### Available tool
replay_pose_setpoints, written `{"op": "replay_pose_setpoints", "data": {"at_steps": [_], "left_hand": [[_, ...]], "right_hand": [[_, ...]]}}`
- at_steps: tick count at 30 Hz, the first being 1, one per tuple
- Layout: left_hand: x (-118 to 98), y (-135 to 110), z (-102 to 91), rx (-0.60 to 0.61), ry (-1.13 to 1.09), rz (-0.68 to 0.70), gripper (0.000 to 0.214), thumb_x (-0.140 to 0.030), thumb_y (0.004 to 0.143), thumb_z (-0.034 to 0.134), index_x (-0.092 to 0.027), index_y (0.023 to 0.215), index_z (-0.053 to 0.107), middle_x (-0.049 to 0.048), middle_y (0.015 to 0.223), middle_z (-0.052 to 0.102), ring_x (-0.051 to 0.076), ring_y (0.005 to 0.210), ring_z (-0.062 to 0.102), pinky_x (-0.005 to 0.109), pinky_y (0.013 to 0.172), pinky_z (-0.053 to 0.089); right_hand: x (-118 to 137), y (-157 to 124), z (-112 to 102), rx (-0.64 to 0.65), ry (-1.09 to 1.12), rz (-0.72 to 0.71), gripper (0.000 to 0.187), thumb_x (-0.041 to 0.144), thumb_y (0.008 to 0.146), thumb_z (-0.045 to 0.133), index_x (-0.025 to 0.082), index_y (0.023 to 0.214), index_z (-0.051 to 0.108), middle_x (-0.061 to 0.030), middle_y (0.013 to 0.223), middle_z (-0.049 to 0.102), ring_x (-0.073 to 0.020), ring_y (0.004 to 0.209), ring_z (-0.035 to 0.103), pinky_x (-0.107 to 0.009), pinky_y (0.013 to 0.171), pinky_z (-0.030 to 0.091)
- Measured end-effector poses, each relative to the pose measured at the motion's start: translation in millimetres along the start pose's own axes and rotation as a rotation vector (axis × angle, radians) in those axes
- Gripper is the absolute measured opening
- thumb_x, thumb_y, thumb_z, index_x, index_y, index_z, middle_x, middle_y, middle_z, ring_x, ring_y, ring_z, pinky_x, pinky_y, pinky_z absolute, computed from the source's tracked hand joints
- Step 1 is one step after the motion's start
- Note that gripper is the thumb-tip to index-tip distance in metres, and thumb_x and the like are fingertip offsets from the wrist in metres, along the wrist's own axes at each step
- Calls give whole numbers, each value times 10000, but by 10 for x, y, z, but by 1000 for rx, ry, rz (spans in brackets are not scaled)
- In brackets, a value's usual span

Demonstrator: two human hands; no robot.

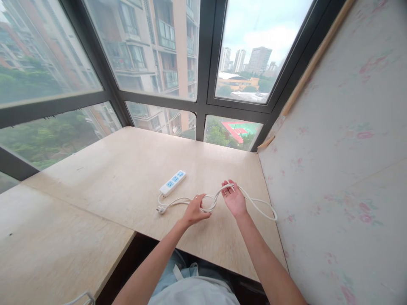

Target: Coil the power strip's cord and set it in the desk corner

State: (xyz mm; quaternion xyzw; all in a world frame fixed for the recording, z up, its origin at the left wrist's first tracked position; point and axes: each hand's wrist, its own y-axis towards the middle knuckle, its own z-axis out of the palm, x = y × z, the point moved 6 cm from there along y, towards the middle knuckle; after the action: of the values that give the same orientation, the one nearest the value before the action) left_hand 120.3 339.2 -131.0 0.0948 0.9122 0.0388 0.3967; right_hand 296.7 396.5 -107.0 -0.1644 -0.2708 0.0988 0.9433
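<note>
A white power strip [173, 183] with blue socket faces lies on the tabletop, left of my hands. Its white power cord [260, 203] runs in loose loops from the strip through both hands, with one long loop lying out toward the wall. Beside the near end of the strip rests the cord's plug [161, 209]. My left hand [195, 210] is closed round the cord, thumb and fingers about a small coil. Palm up, my right hand [234, 200] holds strands of the cord between its thumb and curled fingers.
The pale tabletop [127, 169] meets dark-framed windows [203, 101] at the back and a floral-papered wall [333, 190] on the right. Part of a white wire-like object [83, 298] shows at the bottom left. The table's front edge is close to my body.
</note>
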Motion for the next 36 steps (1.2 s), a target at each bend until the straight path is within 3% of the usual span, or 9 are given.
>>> {"op": "replay_pose_setpoints", "data": {"at_steps": [5, 9, 12, 16, 19, 23, 29, 33, 36], "left_hand": [[-40, 52, -48, -51, 0, -7, 747, -340, 587, 764, -147, 1256, 494, 37, 917, 570, 182, 786, 522, 307, 738, 409], [-114, 127, -104, -141, 103, -27, 712, -333, 588, 782, -134, 1212, 501, 53, 925, 588, 205, 823, 544, 329, 768, 396], [-122, 184, -122, -178, 148, -78, 572, -342, 595, 787, -147, 1069, 534, 29, 844, 570, 188, 763, 528, 309, 715, 371], [-45, 269, -125, -153, -37, -156, 416, -340, 592, 773, -174, 877, 519, -19, 742, 520, 140, 653, 458, 261, 623, 307], [34, 339, -177, -174, -240, -217, 272, -351, 667, 688, -174, 739, 494, -28, 659, 492, 128, 624, 428, 250, 612, 287], [55, 416, -255, -160, -374, -258, 328, -468, 743, 605, -167, 686, 488, -11, 614, 520, 125, 583, 433, 243, 576, 297], [-71, 450, -332, -144, -554, -237, 465, -604, 796, 524, -159, 659, 513, 20, 608, 558, 138, 590, 484, 257, 609, 336], [-108, 417, -356, -219, -652, -284, 486, -632, 804, 508, -168, 659, 489, 13, 572, 528, 139, 579, 480, 265, 623, 352], [-145, 355, -361, -270, -741, -327, 497, -648, 811, 493, -168, 679, 479, -8, 557, 481, 120, 555, 441, 257, 605, 351]], "right_hand": [[56, -84, 31, 128, -48, -19, 244, 361, 828, 665, 205, 1016, 666, -38, 1033, 696, -155, 1001, 660, -315, 888, 535], [85, -87, 80, 152, -51, -16, 243, 365, 809, 691, 194, 981, 675, -44, 1052, 702, -160, 1042, 651, -320, 929, 523], [98, -44, 111, 134, -37, -3, 221, 365, 805, 693, 190, 938, 669, -35, 1076, 701, -166, 1064, 646, -319, 917, 533], [73, 105, 131, 33, 28, 15, 149, 334, 819, 667, 191, 849, 640, -24, 994, 720, -159, 984, 678, -323, 860, 557], [37, 237, 180, 0, 42, 2, 108, 288, 836, 636, 193, 790, 614, -4, 845, 725, -139, 871, 699, -325, 833, 566], [29, 296, 265, 22, 26, -17, 64, 214, 831, 624, 181, 777, 618, -9, 814, 726, -137, 853, 702, -316, 836, 563], [166, 48, 352, 112, -81, -43, 101, 240, 806, 671, 159, 866, 665, -59, 912, 730, -184, 916, 695, -339, 846, 553], [188, -276, 451, 300, -219, -109, 168, 287, 799, 700, 178, 923, 673, -66, 1005, 716, -206, 1019, 662, -407, 954, 497], [117, -486, 473, 329, -283, -178, 149, 283, 788, 717, 177, 886, 681, -84, 1023, 711, -220, 1058, 644, -432, 987, 470]]}}
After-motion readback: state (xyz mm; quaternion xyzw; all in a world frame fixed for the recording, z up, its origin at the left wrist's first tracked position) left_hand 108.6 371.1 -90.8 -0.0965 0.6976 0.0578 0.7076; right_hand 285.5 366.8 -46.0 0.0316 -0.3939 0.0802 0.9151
